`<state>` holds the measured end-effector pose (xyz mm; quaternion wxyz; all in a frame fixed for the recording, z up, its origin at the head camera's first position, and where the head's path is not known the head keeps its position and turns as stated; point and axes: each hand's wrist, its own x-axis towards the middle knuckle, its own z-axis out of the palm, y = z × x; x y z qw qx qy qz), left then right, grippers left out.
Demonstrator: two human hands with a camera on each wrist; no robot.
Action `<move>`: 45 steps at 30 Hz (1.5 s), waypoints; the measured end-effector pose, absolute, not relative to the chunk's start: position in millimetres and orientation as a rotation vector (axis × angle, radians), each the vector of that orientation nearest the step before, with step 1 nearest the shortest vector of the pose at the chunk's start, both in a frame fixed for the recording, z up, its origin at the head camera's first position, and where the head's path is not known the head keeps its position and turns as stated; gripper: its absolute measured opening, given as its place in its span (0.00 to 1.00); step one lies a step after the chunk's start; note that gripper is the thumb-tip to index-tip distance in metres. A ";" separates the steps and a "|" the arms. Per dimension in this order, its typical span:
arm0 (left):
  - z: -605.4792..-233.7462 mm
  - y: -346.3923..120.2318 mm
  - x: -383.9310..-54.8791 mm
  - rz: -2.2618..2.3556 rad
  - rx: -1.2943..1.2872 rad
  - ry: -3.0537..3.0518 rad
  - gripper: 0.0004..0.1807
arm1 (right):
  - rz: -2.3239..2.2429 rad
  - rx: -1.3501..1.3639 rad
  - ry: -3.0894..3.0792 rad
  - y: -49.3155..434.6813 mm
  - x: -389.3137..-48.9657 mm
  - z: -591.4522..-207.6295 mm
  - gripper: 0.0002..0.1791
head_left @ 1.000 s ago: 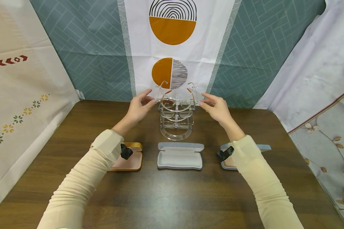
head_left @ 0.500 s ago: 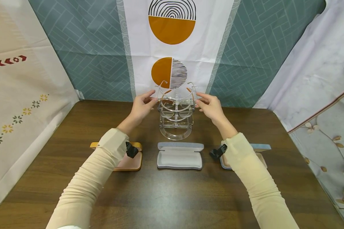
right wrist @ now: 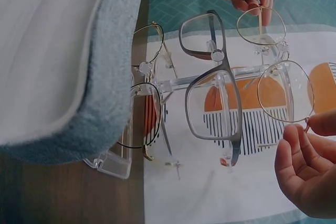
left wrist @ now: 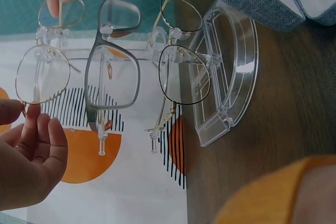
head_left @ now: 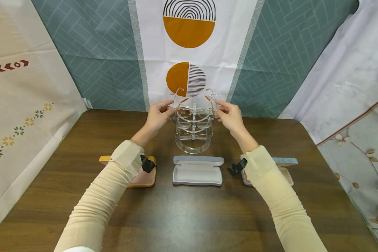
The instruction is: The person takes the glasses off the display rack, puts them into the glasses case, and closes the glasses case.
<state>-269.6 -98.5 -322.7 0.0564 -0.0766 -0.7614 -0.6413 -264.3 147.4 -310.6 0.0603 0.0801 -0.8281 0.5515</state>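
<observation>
A clear display stand (head_left: pixel 193 151) at the back of the table carries three pairs of glasses, one above another. The top pair of glasses (left wrist: pixel 44 74) has thin gold rims. My left hand (head_left: pixel 159 113) pinches it at one end of the frame, thumb against forefinger. At the opposite end my right hand (right wrist: pixel 310 166) pinches it likewise, its other fingers loosely bent. Below sit grey-framed glasses (right wrist: pixel 215 103), then glasses with dark, gold-edged rims (left wrist: pixel 184 74); neither lower pair is touched. The top pair is at the stand's upper arms.
Three opened glasses cases lie in a row nearer me: a yellow case (head_left: pixel 145 183) under my left forearm, a grey case (head_left: pixel 197 175) in the middle, a blue case (head_left: pixel 285 161) partly behind my right sleeve. A patterned cloth (head_left: pixel 113 70) hangs behind the table.
Both hands have come inward from beside the stand to the top pair of glasses and now pinch its two ends. The stand and cases have stayed put.
</observation>
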 end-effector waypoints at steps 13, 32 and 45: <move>-317.7 -98.6 -263.6 -1.985 -0.204 -2.255 0.19 | 1.727 0.230 -2.463 145.2 -258.4 -302.4 0.20; -316.4 -101.7 -244.4 -2.098 -0.240 -2.071 0.18 | 1.796 0.326 -2.393 148.0 -238.7 -295.7 0.21; -315.9 -100.8 -225.0 -2.099 -0.294 -2.036 0.18 | 1.859 0.375 -2.327 153.2 -217.0 -295.2 0.23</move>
